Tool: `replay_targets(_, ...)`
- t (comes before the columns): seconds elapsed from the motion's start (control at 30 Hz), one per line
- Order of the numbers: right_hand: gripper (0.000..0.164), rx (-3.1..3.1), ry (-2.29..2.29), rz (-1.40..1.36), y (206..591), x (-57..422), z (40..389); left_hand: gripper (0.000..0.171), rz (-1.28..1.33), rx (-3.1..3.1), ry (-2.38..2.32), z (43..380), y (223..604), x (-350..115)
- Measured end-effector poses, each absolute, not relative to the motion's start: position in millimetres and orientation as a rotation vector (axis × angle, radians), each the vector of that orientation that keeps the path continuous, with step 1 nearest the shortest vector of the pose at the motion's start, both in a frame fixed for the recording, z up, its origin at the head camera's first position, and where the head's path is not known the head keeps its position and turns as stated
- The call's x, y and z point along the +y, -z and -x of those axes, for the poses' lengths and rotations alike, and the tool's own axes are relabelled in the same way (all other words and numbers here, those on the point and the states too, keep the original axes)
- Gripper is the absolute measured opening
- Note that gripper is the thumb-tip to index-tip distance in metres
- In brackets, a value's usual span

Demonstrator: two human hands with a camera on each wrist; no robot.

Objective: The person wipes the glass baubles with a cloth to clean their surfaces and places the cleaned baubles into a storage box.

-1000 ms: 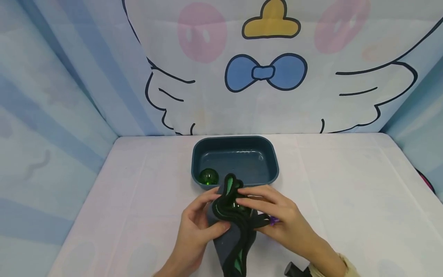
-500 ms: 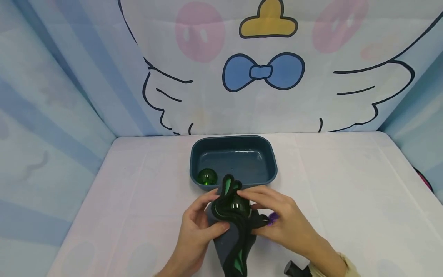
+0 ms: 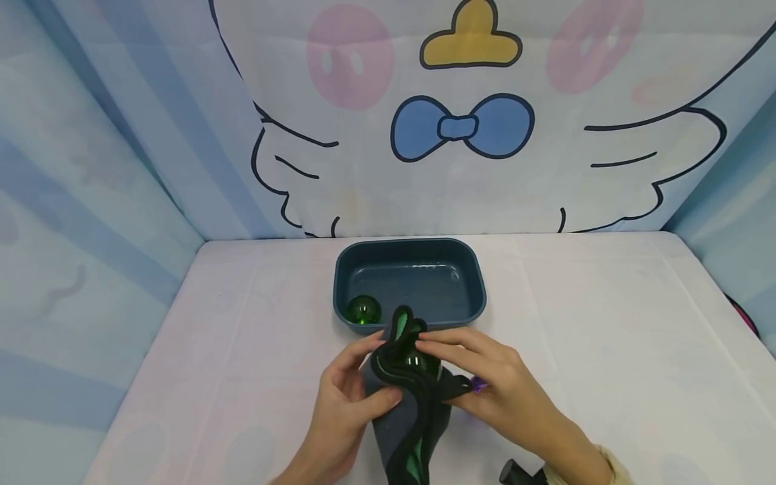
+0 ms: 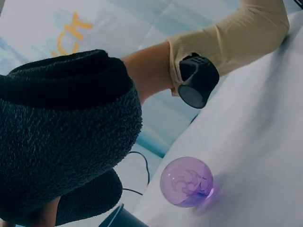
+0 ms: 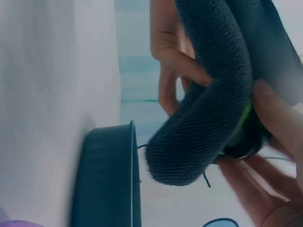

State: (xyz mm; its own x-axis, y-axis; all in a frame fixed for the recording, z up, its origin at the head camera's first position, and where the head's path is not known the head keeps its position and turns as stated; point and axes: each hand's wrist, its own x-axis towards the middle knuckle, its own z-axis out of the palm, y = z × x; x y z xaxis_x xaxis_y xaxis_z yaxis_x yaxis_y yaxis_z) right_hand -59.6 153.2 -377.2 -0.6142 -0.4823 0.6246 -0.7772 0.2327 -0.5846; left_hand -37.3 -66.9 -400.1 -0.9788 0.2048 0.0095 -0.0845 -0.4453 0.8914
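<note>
A dark grey, fuzzy cloth (image 3: 395, 431) with wavy black folded edges and green showing inside hangs over the table. My left hand (image 3: 342, 397) grips it from the left, thumb across the front. In its upper fold sits a dark green glass ball (image 3: 418, 360), mostly wrapped and catching the light. My right hand (image 3: 485, 367) holds the wrapped ball from the right, fingertips over its top and thumb lower by the cloth. In the left wrist view the cloth (image 4: 66, 132) hides most of both hands. A green glint shows between cloth and fingers in the right wrist view.
Just beyond the hands stands a blue-green basin (image 3: 418, 279), with another green glass ball (image 3: 364, 310) in its near left corner. A purple clear ball (image 4: 187, 182) rests on the white table, largely behind my right hand in the head view. Printed curtains surround the table.
My right fingers lift and shift off the ball at half a second ago, then lie over its top again now. The left hand and the cloth stay nearly in place.
</note>
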Motion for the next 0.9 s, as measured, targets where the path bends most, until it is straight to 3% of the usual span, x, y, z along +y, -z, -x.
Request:
replay_targets(0.1, 0.065, -2.304, -1.373, -1.065, 376, 153, 57, 0.047, -0.16, 1.544, -2.531, 37, 402, -66)
replay_targets(0.37, 0.059, -2.347, -1.492, -0.992, 376, 151, 58, 0.047, -0.182, 1.55, -2.525, 36, 402, -67)
replay_targets(0.57, 0.073, -2.358, -1.431, -1.08, 377, 155, 58, 0.048, -0.168, 1.547, -2.532, 38, 399, -68)
replay_targets(0.9, 0.046, -2.028, -1.337, -1.246, 384, 147, 63, 0.045, -0.188, 1.583, -2.515, 37, 391, -73)
